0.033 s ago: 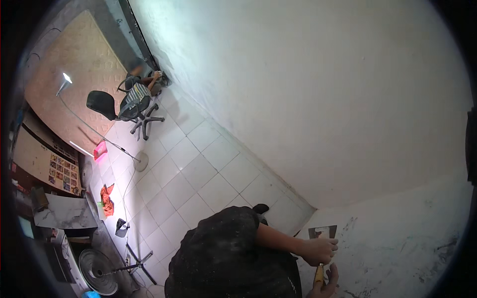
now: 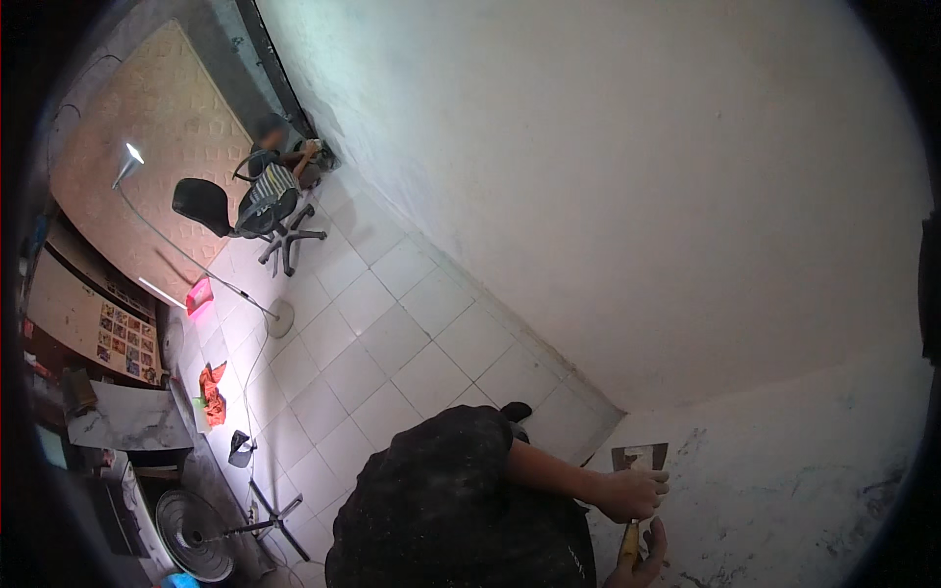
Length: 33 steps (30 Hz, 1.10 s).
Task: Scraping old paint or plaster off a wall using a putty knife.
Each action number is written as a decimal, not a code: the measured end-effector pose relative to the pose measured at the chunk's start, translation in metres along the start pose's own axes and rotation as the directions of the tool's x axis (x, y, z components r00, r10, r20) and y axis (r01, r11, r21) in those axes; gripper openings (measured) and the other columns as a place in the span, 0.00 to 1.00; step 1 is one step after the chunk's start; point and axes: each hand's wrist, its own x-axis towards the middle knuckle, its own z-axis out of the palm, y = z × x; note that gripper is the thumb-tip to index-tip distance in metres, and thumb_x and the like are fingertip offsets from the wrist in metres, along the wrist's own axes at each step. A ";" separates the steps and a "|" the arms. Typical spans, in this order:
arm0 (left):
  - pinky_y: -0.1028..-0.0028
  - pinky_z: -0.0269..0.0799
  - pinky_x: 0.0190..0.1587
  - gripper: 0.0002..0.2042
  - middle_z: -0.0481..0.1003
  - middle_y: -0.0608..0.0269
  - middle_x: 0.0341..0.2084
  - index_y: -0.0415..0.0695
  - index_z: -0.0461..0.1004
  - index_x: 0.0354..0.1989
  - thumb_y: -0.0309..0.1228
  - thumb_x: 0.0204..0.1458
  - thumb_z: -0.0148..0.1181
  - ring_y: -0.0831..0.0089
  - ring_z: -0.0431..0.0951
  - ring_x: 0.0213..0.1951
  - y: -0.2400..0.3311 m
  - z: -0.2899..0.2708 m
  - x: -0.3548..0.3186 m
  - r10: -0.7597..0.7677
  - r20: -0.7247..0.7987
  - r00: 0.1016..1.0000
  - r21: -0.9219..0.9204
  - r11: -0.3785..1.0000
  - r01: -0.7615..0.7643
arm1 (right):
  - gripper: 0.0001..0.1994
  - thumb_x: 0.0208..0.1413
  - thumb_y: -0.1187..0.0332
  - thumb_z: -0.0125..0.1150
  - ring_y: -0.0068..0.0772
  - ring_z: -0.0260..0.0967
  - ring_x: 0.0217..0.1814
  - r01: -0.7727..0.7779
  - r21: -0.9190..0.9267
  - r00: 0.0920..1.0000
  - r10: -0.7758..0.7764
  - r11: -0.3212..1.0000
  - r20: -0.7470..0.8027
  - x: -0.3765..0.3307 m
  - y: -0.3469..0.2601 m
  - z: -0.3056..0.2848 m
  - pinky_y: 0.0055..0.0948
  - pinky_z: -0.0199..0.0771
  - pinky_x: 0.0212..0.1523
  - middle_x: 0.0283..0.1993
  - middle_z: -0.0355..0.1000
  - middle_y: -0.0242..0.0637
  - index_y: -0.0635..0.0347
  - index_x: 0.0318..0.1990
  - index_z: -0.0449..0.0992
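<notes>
My left arm reaches across from my dark shirt (image 2: 441, 510) to the right. My left hand (image 2: 627, 495) is closed just below the wide flat metal blade of a putty knife (image 2: 622, 458), with pale material on it. The blade is near the whitish, stained surface (image 2: 745, 490) at the lower right; contact cannot be made out. Directly below, my right hand (image 2: 647, 561), partly cut off by the lower edge, curls around a yellow handle (image 2: 629, 541). Its upper end is close to my left hand, which hides whether handle and blade are one tool.
A bare pale wall (image 2: 637, 196) fills the upper right, above the tiled floor (image 2: 392, 314). Far left, a person (image 2: 263, 157) is low beside an office chair (image 2: 270, 211). A lamp on a stand (image 2: 279, 316), a fan (image 2: 194, 534) and an orange cloth (image 2: 213, 392) are also left.
</notes>
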 end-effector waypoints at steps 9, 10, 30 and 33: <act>0.63 0.59 0.59 0.04 0.76 0.73 0.24 0.53 0.81 0.21 0.36 0.39 0.62 0.67 0.73 0.46 -0.001 -0.018 0.002 -0.002 0.243 0.970 0.305 0.950 -0.074 | 0.28 0.65 0.53 0.58 0.42 0.60 0.67 0.079 -0.169 0.997 -0.078 0.983 0.008 0.001 0.029 -0.004 0.37 0.62 0.62 0.68 0.61 0.45 0.58 0.67 0.64; 0.64 0.59 0.59 0.04 0.76 0.73 0.24 0.53 0.81 0.21 0.36 0.39 0.63 0.67 0.73 0.46 0.000 -0.021 0.005 -0.046 0.268 0.962 0.248 0.968 -0.023 | 0.28 0.65 0.54 0.57 0.43 0.61 0.66 0.051 -0.075 0.998 -0.049 0.996 0.037 -0.001 0.029 -0.005 0.38 0.63 0.62 0.68 0.62 0.46 0.58 0.68 0.64; 0.63 0.60 0.59 0.05 0.76 0.72 0.25 0.53 0.80 0.21 0.38 0.40 0.63 0.67 0.72 0.44 0.008 -0.039 0.028 0.082 0.120 0.989 0.169 0.980 -0.102 | 0.23 0.68 0.54 0.52 0.26 0.66 0.37 -0.164 0.150 0.981 0.146 0.975 0.125 0.000 -0.001 -0.015 0.29 0.66 0.44 0.33 0.70 0.33 0.64 0.59 0.72; 0.63 0.60 0.59 0.05 0.76 0.72 0.25 0.53 0.80 0.21 0.38 0.40 0.63 0.68 0.72 0.44 0.009 -0.042 0.032 0.084 0.128 0.988 0.179 0.978 -0.107 | 0.21 0.68 0.54 0.54 0.21 0.59 0.31 -0.084 0.215 0.994 0.066 0.973 0.091 0.000 0.000 -0.010 0.23 0.61 0.34 0.29 0.65 0.28 0.63 0.55 0.74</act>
